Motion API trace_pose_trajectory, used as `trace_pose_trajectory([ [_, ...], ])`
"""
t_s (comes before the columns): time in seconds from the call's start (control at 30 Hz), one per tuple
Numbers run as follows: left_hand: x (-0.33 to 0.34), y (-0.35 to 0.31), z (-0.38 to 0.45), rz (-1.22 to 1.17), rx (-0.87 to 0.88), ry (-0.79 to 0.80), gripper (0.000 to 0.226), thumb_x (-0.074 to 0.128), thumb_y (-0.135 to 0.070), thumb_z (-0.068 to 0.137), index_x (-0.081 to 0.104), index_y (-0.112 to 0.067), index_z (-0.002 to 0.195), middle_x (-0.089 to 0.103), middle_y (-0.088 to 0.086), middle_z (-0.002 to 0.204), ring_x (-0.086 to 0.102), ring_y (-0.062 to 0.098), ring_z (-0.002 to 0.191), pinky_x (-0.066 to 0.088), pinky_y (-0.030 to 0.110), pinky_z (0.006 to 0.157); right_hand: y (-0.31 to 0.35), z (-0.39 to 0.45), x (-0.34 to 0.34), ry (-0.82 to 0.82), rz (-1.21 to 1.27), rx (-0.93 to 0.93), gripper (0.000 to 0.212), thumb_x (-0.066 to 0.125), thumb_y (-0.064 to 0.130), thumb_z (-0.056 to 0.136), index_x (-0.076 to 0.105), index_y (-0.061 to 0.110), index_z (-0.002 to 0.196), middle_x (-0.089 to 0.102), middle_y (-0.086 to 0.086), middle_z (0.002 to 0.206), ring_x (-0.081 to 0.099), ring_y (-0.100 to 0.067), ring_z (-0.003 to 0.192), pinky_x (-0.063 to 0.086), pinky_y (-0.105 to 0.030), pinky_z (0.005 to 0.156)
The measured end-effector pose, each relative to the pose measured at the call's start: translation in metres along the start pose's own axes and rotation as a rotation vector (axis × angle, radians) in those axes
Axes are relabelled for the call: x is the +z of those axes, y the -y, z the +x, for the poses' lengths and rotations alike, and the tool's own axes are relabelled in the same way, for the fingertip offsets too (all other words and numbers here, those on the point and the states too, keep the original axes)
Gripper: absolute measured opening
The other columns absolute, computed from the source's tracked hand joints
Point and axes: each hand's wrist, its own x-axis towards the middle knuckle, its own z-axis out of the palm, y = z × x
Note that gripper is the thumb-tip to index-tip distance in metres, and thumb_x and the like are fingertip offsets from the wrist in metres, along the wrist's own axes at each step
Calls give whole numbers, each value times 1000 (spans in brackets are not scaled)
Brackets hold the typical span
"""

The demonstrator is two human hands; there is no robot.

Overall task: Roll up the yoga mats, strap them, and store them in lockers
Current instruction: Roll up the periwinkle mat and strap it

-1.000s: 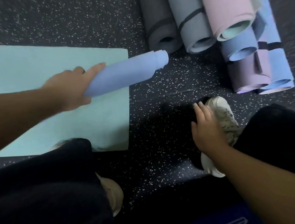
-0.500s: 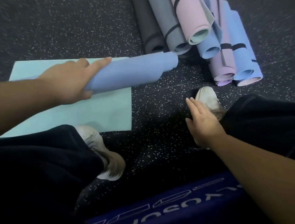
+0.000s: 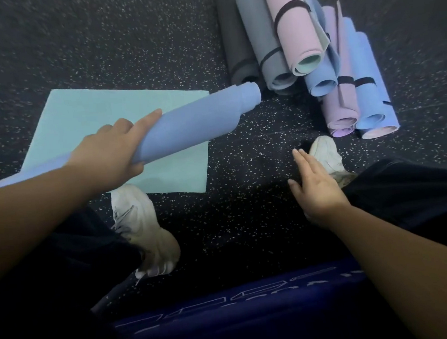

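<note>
My left hand (image 3: 112, 149) grips a rolled blue yoga mat (image 3: 199, 120) around its middle and holds it above the floor, its open end pointing right toward the pile. No strap shows on this roll. Under it a flat teal mat (image 3: 83, 119) lies unrolled on the floor. My right hand (image 3: 316, 188) hovers with straight fingers over the floor by my right shoe, holding nothing. A pile of rolled mats (image 3: 315, 53) in grey, pink, blue and lilac lies at the upper right, several of them bound with black straps.
The floor (image 3: 125, 42) is dark speckled rubber. My white shoes (image 3: 143, 225) and dark trousers fill the lower view. A dark blue fabric (image 3: 243, 311) with white lettering sits at the bottom centre.
The view has risen and pulled back, so more of the teal mat and the pile shows. My left hand keeps its grip on the blue roll. My right hand stays flat near my shoe.
</note>
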Motion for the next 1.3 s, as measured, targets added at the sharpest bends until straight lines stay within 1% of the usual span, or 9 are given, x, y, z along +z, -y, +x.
trace_pose_trajectory([
  [0.17,6,-1,1,-18,19,-23,96,65,-27,85,-3,-38,151,45,14,119,48,38,99,46,51,82,-9,5,-5,-52,34,49,64,48,22,97,15,15,152,15,-1,159,10,-14,146,12,-29,116],
  [0.43,3,-4,-1,-36,63,-41,96,64,-29,86,-6,-39,151,44,11,118,48,34,99,45,48,83,0,-3,-2,-21,44,35,65,47,23,98,13,17,153,10,1,160,10,-13,146,15,-28,114],
  [0.63,5,-4,1,-4,95,-76,99,61,-32,88,-18,-40,147,43,5,121,48,26,99,47,40,81,0,-3,1,4,41,33,66,48,26,98,11,21,153,7,5,160,12,-12,146,17,-29,114],
  [0.73,10,-1,4,12,122,-111,101,59,-33,88,-26,-43,142,43,3,121,48,23,97,48,37,80,-4,0,7,18,30,33,67,48,28,98,10,22,153,7,6,160,13,-12,146,18,-29,114],
  [0.87,25,7,9,-10,160,-159,112,63,-31,85,-36,-50,133,47,2,116,51,24,91,48,36,72,-12,6,21,55,6,45,68,48,31,98,9,23,153,6,8,160,12,-11,145,20,-30,115],
  [0.93,31,9,12,-25,178,-185,117,69,-28,79,-30,-49,137,52,3,110,53,25,84,49,37,64,-15,10,29,75,-3,41,69,49,32,97,10,23,153,7,8,159,14,-11,145,19,-28,116],
  [1.07,41,12,20,-4,157,-176,118,81,-23,63,-1,-37,148,57,4,96,56,26,71,51,37,52,-22,16,43,107,11,40,70,55,29,94,15,23,151,15,6,158,22,-15,144,25,-30,113],
  [1.23,55,10,34,20,130,-159,120,87,-20,49,20,-27,148,56,3,87,56,25,61,46,32,44,-34,21,58,80,25,68,70,67,20,87,32,16,147,31,-3,153,38,-27,137,33,-40,109],
  [1.3,60,6,41,23,132,-170,120,89,-17,43,27,-24,146,56,3,83,55,25,57,45,31,40,-36,23,59,68,10,62,71,66,21,87,31,16,148,31,-3,153,38,-27,136,33,-40,109],
])
